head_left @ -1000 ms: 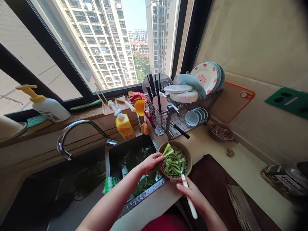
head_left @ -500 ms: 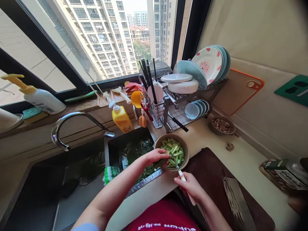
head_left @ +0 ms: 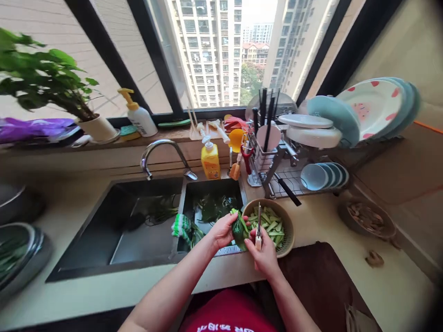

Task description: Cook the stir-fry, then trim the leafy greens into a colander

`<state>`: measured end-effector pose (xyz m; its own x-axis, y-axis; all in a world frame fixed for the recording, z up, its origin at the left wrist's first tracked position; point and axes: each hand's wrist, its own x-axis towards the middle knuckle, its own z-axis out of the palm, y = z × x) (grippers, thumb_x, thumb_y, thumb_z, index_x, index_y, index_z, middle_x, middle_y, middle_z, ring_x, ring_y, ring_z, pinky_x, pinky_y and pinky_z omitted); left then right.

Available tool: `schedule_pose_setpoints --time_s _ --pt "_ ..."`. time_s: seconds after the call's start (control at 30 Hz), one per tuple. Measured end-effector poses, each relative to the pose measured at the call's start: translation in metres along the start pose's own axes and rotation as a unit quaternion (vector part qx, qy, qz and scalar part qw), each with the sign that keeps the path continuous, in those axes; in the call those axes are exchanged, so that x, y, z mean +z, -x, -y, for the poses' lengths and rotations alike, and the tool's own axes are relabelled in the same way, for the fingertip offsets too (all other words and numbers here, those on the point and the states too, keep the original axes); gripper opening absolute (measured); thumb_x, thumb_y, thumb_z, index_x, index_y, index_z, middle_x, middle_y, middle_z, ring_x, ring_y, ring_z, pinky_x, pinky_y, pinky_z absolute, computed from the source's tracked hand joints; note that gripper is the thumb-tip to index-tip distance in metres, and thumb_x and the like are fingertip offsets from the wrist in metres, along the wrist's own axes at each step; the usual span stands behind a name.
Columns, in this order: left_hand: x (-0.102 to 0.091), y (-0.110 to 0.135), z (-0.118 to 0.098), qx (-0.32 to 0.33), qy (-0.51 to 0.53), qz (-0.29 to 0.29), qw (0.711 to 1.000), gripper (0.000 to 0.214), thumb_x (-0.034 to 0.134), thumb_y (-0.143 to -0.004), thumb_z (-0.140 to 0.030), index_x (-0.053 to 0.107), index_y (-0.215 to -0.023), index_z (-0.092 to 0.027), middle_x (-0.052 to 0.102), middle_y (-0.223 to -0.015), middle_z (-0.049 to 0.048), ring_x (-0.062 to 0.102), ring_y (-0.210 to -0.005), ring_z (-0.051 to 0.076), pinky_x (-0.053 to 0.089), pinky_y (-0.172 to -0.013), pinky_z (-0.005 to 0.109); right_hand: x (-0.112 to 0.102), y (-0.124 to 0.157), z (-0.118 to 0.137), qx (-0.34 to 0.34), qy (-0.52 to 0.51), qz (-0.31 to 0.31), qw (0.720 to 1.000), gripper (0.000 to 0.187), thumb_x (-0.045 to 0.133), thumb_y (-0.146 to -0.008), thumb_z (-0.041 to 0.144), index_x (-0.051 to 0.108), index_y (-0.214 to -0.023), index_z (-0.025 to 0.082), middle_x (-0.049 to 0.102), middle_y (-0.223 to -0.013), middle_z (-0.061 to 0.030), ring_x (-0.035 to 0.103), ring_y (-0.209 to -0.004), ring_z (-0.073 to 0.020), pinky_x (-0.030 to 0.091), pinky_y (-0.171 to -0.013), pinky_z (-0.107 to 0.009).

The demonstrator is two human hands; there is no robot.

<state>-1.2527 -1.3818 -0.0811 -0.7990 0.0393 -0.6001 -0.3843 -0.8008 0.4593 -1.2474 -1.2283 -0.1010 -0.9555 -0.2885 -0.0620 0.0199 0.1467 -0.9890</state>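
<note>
My left hand [head_left: 224, 230] is closed around a leafy green vegetable [head_left: 238, 229], with dark leaves and a paler stalk, at the front right of the small sink. Close beside it, my right hand [head_left: 265, 253] grips a small white-handled knife [head_left: 259, 228], its narrow blade pointing up and away from me. My right fingertips are at the leaf's edge. Just behind and right of my hands, a brown colander [head_left: 290, 230] holds cut pale-green stalk pieces [head_left: 272, 221]. More greens [head_left: 211, 207] lie in water in the small sink [head_left: 187, 203].
A large sink [head_left: 124, 221] with a faucet [head_left: 166, 143] is on the left. A dish rack [head_left: 287, 177] stands behind the colander. At right are a dark cutting board [head_left: 318, 276] and a bowl [head_left: 346, 216] of brown pieces. A green-white cloth [head_left: 182, 226] hangs over the sink divider.
My view has swung left, bringing a potted plant and pots into sight. My left hand now holds leafy greens up clearly, and the knife has turned from slanted to upright.
</note>
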Motion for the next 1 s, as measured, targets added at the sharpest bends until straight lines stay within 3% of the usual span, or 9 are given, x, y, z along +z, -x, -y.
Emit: schedule_pose_setpoints --time_s 0.17,0.33,0.47,0.57,0.63,0.73,0.83,1.0 --pt "-0.049 0.033 -0.018 0.072 0.077 -0.019 0.994 0.012 0.057 -0.080 -0.019 0.058 -0.089 -0.012 0.067 -0.083 0.0078 0.065 -0.078 0.020 0.050 -0.079 0.036 0.045 -0.010 0.003 0.072 -0.089 0.061 0.992 0.034 0.069 -0.059 0.044 0.054 -0.074 0.017 0.052 -0.062 0.0019 0.048 -0.056 -0.0133 0.040 -0.053 -0.025" --pt "-0.104 0.070 -0.037 0.131 0.088 -0.040 0.987 0.017 0.061 -0.077 -0.021 0.057 -0.093 -0.016 0.066 -0.079 0.0033 0.065 -0.072 0.016 0.050 -0.075 0.032 0.093 -0.004 0.012 0.102 -0.128 0.072 0.984 0.038 0.074 -0.055 0.044 0.055 -0.075 0.017 0.053 -0.060 0.0025 0.050 -0.052 -0.0125 0.040 -0.047 -0.023" --pt "-0.144 0.102 -0.053 0.143 0.061 -0.054 0.986 0.022 0.065 -0.074 -0.025 0.056 -0.093 -0.019 0.066 -0.080 0.0017 0.064 -0.071 0.016 0.051 -0.068 0.030 0.143 0.006 0.023 0.129 -0.172 0.089 0.972 0.041 0.074 -0.055 0.044 0.052 -0.079 0.019 0.051 -0.063 0.0029 0.048 -0.048 -0.0118 0.037 -0.039 -0.022" --pt "-0.179 0.128 -0.071 0.176 0.057 -0.032 0.982 0.021 0.067 -0.073 -0.025 0.057 -0.089 -0.015 0.066 -0.082 0.0042 0.064 -0.076 0.017 0.051 -0.070 0.028 0.187 0.017 0.032 0.144 -0.192 0.110 0.964 0.044 0.073 -0.056 0.045 0.050 -0.084 0.020 0.048 -0.066 0.0037 0.046 -0.048 -0.0112 0.036 -0.038 -0.022" --pt "-0.205 0.145 -0.087 0.201 0.063 -0.038 0.977 0.020 0.068 -0.071 -0.025 0.057 -0.084 -0.014 0.066 -0.080 0.0045 0.064 -0.077 0.017 0.051 -0.071 0.027 0.215 0.026 0.037 0.122 -0.170 0.146 0.967 0.044 0.071 -0.059 0.046 0.050 -0.088 0.020 0.048 -0.068 0.0032 0.046 -0.052 -0.0116 0.038 -0.041 -0.022" --pt "-0.251 0.172 -0.114 0.244 0.076 -0.091 0.963 0.022 0.071 -0.068 -0.023 0.056 -0.082 -0.015 0.066 -0.076 0.0026 0.064 -0.076 0.016 0.051 -0.071 0.025 0.252 0.041 0.042 0.073 -0.083 0.238 0.965 0.042 0.069 -0.063 0.045 0.053 -0.091 0.019 0.052 -0.072 0.0008 0.050 -0.064 -0.0146 0.041 -0.053 -0.025" --pt "-0.302 0.207 -0.141 0.296 0.098 -0.137 0.940 0.027 0.073 -0.065 -0.021 0.056 -0.087 -0.015 0.065 -0.075 0.0011 0.064 -0.074 0.015 0.051 -0.070 0.025 0.288 0.061 0.044 0.071 -0.004 0.299 0.952 0.041 0.070 -0.061 0.045 0.055 -0.090 0.019 0.056 -0.075 -0.0008 0.052 -0.073 -0.0187 0.043 -0.061 -0.027" --pt "-0.381 0.283 -0.166 0.375 0.132 -0.206 0.894 0.032 0.075 -0.063 -0.021 0.058 -0.089 -0.014 0.064 -0.074 0.0010 0.062 -0.068 0.012 0.049 -0.066 0.021 0.370 0.088 0.047 0.114 0.043 0.357 0.926 0.045 0.063 -0.065 0.054 0.054 -0.094 0.020 0.057 -0.077 -0.0017 0.051 -0.065 -0.0174 0.038 -0.049 -0.025"
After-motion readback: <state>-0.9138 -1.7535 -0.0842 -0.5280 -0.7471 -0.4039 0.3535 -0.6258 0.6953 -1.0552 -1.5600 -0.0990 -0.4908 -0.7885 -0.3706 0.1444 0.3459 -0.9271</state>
